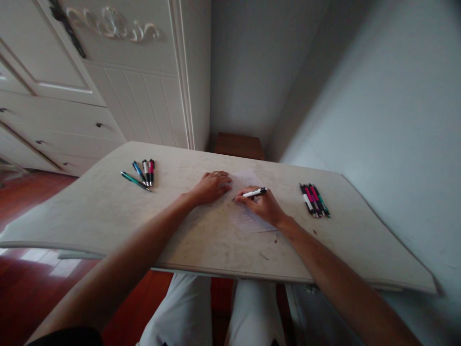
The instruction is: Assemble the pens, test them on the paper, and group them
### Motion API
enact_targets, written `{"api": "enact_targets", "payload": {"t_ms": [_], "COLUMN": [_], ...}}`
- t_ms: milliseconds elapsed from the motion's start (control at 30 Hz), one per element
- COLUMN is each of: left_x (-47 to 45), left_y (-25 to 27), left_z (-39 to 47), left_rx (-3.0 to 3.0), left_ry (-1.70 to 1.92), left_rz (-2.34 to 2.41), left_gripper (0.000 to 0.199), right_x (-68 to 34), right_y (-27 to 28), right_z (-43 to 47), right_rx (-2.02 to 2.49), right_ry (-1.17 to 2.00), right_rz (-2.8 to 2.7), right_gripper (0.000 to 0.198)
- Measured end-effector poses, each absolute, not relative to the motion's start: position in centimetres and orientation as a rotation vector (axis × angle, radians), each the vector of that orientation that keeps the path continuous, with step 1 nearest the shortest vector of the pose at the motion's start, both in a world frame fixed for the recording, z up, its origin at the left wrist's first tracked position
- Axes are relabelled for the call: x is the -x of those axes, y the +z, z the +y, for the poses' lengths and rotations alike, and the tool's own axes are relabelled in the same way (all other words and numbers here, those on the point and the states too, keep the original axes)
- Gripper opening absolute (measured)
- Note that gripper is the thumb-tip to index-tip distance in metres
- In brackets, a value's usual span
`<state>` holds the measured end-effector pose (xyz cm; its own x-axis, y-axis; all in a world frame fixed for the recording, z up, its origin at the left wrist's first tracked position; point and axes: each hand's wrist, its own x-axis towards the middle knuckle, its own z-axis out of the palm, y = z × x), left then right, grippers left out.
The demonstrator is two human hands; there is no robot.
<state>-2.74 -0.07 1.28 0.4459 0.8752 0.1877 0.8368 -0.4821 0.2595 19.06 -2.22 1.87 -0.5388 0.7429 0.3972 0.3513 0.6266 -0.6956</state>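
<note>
A sheet of paper (252, 223) with faint marks lies on the pale table (187, 245). My right hand (264, 206) is closed around a white pen (255, 192) with a black end, its tip pointing down at the paper. Flat on the left edge of the sheet rests my left hand (213, 186), fingers stretched out, a ring on one finger. It holds nothing. Part of the paper is hidden under both hands.
Several pens (145, 172) lie fanned out on the left of the table. Another row of pens (314, 201) sits at the right. A white cabinet (144, 96) stands beyond the left side, a wall (389, 120) along the right, and a brown wooden box-like piece (239, 145) behind the table.
</note>
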Motion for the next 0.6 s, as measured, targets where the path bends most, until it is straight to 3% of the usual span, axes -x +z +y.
{"api": "enact_targets", "payload": {"t_ms": [400,600], "left_x": [2.75,2.73], "left_y": [1.32,1.34], "left_z": [-0.07,-0.08], "left_rx": [-2.586,-2.575], "left_ry": [0.455,0.439], "left_rz": [1.505,1.521], "left_gripper": [0.038,0.038], "right_x": [-19.12,-18.92], "right_y": [1.96,1.57], "right_z": [-2.49,-2.31], "right_rx": [0.929,0.800], "right_ry": [0.803,0.690], "right_rz": [-2.134,-2.182], "right_gripper": [0.030,0.022]}}
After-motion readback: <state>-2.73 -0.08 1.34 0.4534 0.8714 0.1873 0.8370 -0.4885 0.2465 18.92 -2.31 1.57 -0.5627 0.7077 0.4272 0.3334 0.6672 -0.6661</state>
